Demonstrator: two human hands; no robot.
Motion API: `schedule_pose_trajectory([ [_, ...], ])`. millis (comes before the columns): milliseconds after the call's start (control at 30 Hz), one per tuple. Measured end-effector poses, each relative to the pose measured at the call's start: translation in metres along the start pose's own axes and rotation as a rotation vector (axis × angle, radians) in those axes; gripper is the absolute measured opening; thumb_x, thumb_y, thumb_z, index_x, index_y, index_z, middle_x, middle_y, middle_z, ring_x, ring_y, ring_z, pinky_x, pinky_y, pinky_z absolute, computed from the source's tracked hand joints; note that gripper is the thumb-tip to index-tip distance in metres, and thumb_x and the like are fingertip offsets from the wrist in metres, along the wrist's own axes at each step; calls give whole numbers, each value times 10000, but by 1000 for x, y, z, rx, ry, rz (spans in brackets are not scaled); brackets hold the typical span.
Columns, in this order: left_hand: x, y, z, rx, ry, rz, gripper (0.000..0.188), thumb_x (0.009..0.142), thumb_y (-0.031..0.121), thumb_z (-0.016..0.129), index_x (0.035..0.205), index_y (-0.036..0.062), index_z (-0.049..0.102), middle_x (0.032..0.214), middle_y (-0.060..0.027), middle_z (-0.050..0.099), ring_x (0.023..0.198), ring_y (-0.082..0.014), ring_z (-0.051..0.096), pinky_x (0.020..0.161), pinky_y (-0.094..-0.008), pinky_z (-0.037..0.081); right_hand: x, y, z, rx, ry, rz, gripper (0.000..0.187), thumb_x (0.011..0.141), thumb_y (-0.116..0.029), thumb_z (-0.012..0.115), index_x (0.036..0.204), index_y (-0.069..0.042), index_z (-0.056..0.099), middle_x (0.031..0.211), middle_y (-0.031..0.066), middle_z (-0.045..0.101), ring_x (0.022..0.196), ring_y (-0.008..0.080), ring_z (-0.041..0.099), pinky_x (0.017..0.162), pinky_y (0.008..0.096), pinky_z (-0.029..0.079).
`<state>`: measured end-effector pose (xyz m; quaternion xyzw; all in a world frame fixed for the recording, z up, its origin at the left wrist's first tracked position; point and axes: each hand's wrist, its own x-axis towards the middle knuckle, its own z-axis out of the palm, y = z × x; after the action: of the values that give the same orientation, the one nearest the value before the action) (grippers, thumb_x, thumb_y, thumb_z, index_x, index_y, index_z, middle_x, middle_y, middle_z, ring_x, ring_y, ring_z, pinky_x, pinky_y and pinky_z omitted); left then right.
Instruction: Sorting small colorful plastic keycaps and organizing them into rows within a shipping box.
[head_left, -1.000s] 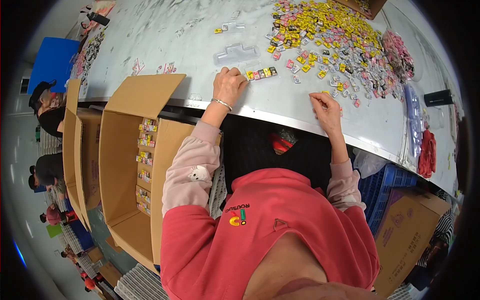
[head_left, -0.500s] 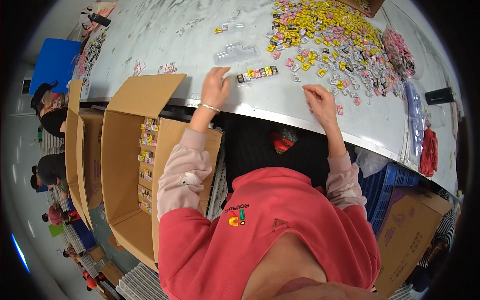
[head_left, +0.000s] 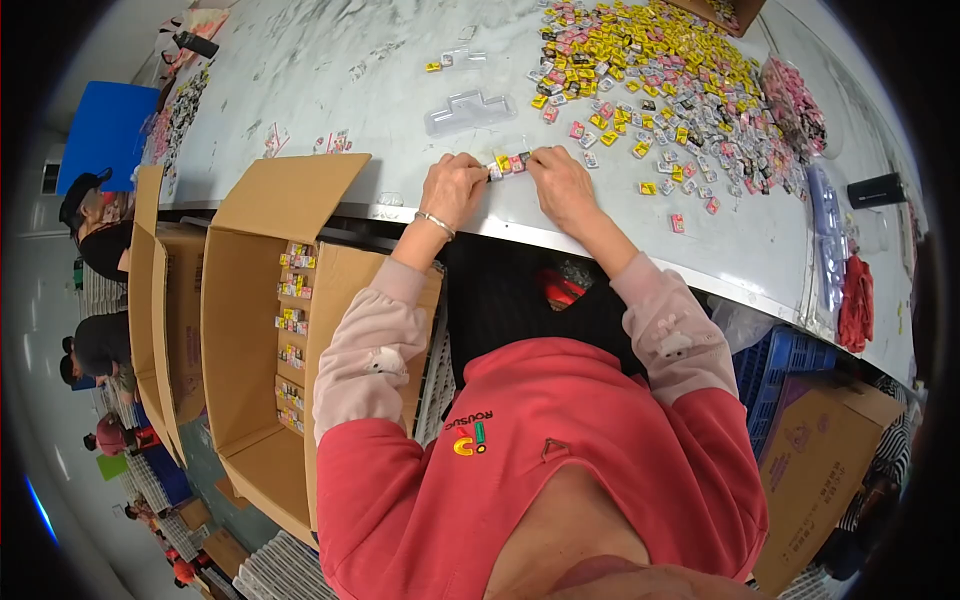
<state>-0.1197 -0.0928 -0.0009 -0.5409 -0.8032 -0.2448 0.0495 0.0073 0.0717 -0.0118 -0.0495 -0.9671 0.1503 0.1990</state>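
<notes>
My left hand (head_left: 455,190) and my right hand (head_left: 565,188) meet near the front edge of the table. Between them lies a short row of small square pieces (head_left: 509,164) in yellow, pink, black and white. Fingers of each hand are closed on one end of this row, hiding its outer pieces. Just beyond it rests a stepped clear plastic tray (head_left: 468,116). Farther back, a second clear tray (head_left: 466,57) has a couple of small pieces beside or in it; which, I cannot tell.
A wide heap of loose small pieces (head_left: 650,70) covers the table's far right. Left of me stands an open cardboard box (head_left: 250,330) with several rows of pieces inside. A black bottle (head_left: 876,191) and a red cloth (head_left: 857,305) are at right. Other people sit far left.
Both hands have come in to the row of pieces and closed on its ends. My right hand moved left from the loose pieces; the row now sits slightly nearer and tilted.
</notes>
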Motion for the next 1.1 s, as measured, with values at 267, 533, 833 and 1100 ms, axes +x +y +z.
schedule_pose_trajectory([
  [267, 8, 28, 4, -40, 8, -14, 391, 670, 133, 738, 1041, 72, 631, 1013, -102, 560, 865, -301, 518, 760, -382, 446, -20, 20, -29, 589, 244, 262, 209, 799, 42, 509, 959, 9, 640, 962, 114, 622, 859, 225, 617, 711, 286, 496],
  [533, 1, 14, 2, 62, -9, 116, 317, 687, 35, 669, 999, 75, 631, 1054, -64, 610, 837, -291, 531, 739, -374, 447, -89, 91, -119, 346, 351, 514, 190, 805, -9, 585, 983, -16, 653, 907, 90, 631, 735, 160, 608, 627, 254, 471],
  [833, 44, 60, 2, -196, 18, 143, 202, 741, 83, 679, 928, 9, 659, 951, -145, 604, 843, -314, 580, 750, -371, 468, -102, 58, -59, 169, 235, 388, 155, 765, -27, 605, 916, -11, 637, 817, 140, 566, 748, 295, 580, 662, 353, 467],
  [1100, 65, 100, 84, -186, 11, 111, 231, 720, -22, 610, 947, 20, 612, 942, -132, 566, 865, -328, 555, 757, -381, 480, -42, 110, -79, 330, 355, 378, 98, 798, -72, 637, 874, -20, 667, 786, 103, 611, 647, 211, 588, 575, 294, 464],
])
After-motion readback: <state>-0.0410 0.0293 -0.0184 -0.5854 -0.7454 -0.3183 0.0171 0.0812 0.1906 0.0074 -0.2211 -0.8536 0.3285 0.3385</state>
